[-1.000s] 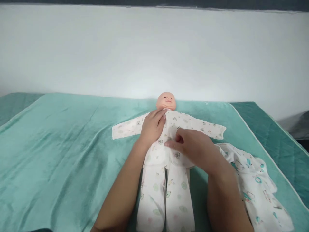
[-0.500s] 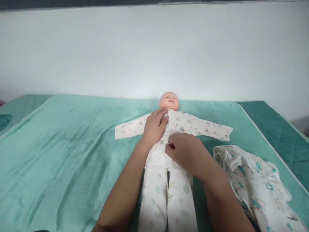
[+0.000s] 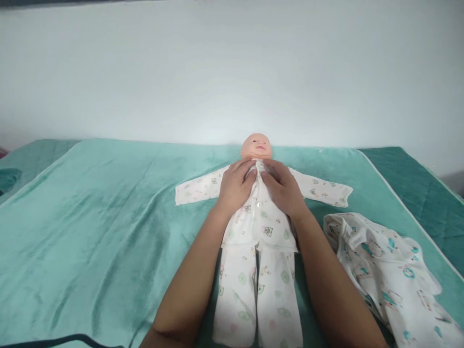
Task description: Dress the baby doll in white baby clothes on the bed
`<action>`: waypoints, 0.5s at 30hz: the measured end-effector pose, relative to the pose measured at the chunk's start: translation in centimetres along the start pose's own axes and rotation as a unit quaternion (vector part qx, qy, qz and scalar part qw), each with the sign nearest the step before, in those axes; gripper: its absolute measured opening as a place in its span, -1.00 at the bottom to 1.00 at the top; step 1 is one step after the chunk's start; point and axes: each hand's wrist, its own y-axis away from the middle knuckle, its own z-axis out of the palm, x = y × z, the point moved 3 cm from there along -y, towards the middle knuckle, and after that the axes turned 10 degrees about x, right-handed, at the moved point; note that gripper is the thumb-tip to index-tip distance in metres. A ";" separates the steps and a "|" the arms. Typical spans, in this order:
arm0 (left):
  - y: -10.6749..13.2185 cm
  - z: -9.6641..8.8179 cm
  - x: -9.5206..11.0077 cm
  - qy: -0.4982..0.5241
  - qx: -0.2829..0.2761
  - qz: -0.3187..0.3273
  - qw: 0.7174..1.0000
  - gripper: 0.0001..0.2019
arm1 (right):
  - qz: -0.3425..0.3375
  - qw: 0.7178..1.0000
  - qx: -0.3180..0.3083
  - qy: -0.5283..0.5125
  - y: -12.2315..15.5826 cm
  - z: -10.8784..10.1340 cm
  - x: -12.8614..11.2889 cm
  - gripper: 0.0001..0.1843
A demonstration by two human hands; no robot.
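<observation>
Pale wall (image 3: pixel 232 72) behind, green blanket (image 3: pixel 90 217) below: doll (image 3: pixel 256 145) on its back, sleeves spread!
L hand (image 3: pixel 237 186) & R hand (image 3: pixel 284 188) both on its white jacket (image 3: pixel 266 220) nr the collar, fingers loosely bent; can't tell if they're pinching cloth. Printed garment (image 3: pixel 391 270) lies crumpled, R side.
</observation>
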 end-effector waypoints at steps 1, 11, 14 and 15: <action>0.0 0.0 0.0 0.002 0.002 0.000 1.000 -0.65 | 0.001 1.000 -0.006 -0.003 0.0 0.1 0.3 -0.66; -0.2 0.2 0.0 0.005 0.007 -0.005 1.000 -0.66 | 0.032 0.999 -0.010 -0.008 0.0 0.1 0.1 -0.69; -0.2 0.1 0.0 0.008 0.006 -0.001 1.000 -0.65 | 0.027 0.999 -0.037 -0.007 -0.1 0.1 0.2 -0.57; -0.2 0.1 0.0 0.009 0.006 0.001 1.000 -0.64 | 0.017 0.999 -0.046 -0.008 -0.1 0.2 0.2 -0.55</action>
